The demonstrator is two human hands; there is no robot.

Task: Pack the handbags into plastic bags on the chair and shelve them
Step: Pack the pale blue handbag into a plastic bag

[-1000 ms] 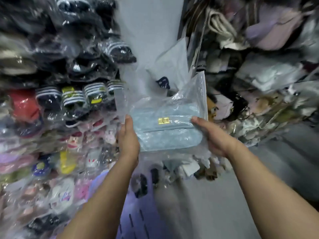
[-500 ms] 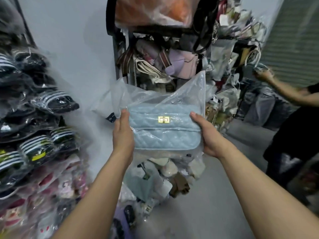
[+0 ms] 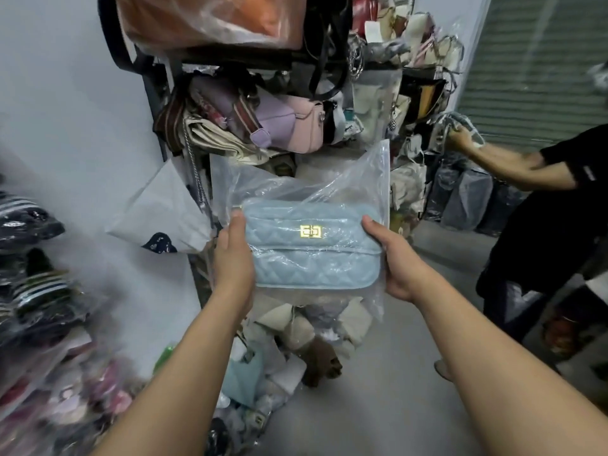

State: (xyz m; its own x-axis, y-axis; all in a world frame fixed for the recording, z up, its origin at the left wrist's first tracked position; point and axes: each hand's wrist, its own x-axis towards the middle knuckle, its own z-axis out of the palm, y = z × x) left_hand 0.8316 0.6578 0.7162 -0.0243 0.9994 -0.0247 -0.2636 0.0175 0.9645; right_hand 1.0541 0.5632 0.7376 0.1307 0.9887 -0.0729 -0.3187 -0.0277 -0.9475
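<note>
A light blue quilted handbag [image 3: 312, 255] with a gold clasp sits inside a clear plastic bag [image 3: 296, 182], whose loose top stands up above it. My left hand [image 3: 232, 258] grips the bagged handbag at its left end, thumb on the front. My right hand [image 3: 399, 261] grips its right end the same way. I hold it upright at chest height in front of a black metal shelf rack [image 3: 154, 90] crammed with handbags. The chair is out of view.
Pink and lilac handbags [image 3: 289, 126] fill the rack's middle shelf, and cream bags [image 3: 296, 327] pile at its foot. Bagged slippers [image 3: 39, 291] line the left side. Another person [image 3: 543, 232] stands at the right, reaching into the rack. Grey floor [image 3: 378, 406] lies ahead.
My view has swung right from the slipper wall to the handbag rack and moved closer to it. Both hands keep the same hold on the bagged handbag. The other person came into view.
</note>
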